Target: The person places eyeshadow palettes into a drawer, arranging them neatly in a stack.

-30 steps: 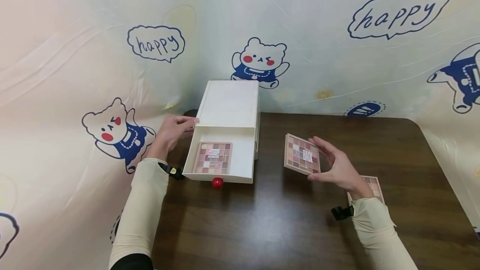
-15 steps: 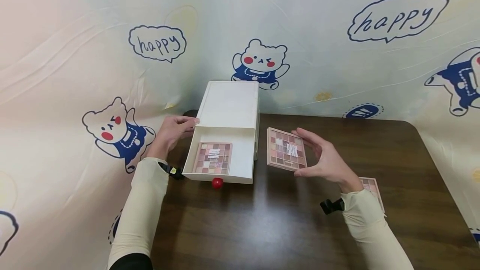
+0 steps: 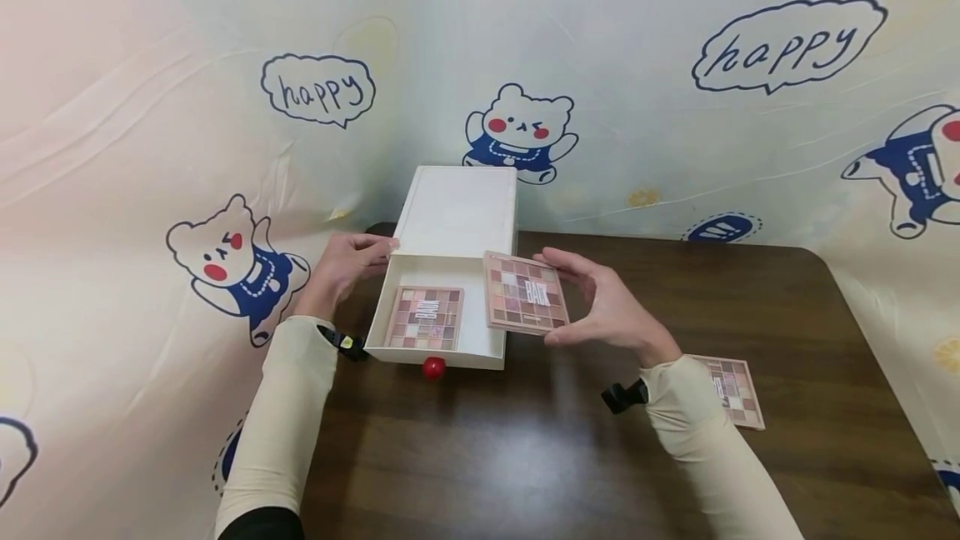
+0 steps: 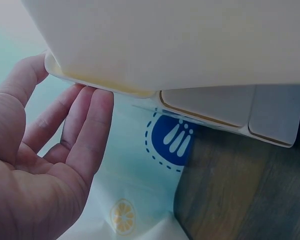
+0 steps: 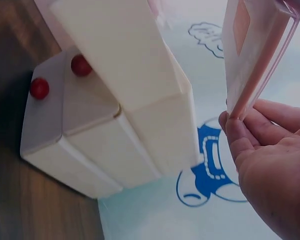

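Note:
My right hand (image 3: pixel 611 311) pinches a pink eyeshadow palette (image 3: pixel 525 294) by its right side, thumb at the front corner and fingers at the back. The palette is tilted and overlaps the right wall of the pulled-out top drawer (image 3: pixel 480 344) in the head view. In that drawer's left part lies a similar palette (image 3: pixel 425 319). With its fingers extended, my left hand (image 4: pixel 55 145) touches the upper left side of the white drawer cabinet (image 3: pixel 456 211). A third palette (image 3: pixel 735 394) lies on the table, partly hidden behind my right sleeve.
A red knob (image 3: pixel 433 368) sticks out from the open drawer's front. Lower drawers with red knobs (image 5: pixel 39 88) are shut beneath it in the right wrist view. Behind the dark wooden table (image 3: pixel 525 457) hangs a printed cloth (image 3: pixel 615 123).
My right hand has carried the palette leftward from above the table to the drawer's right side. More of the table palette shows now. My left hand stays at the cabinet.

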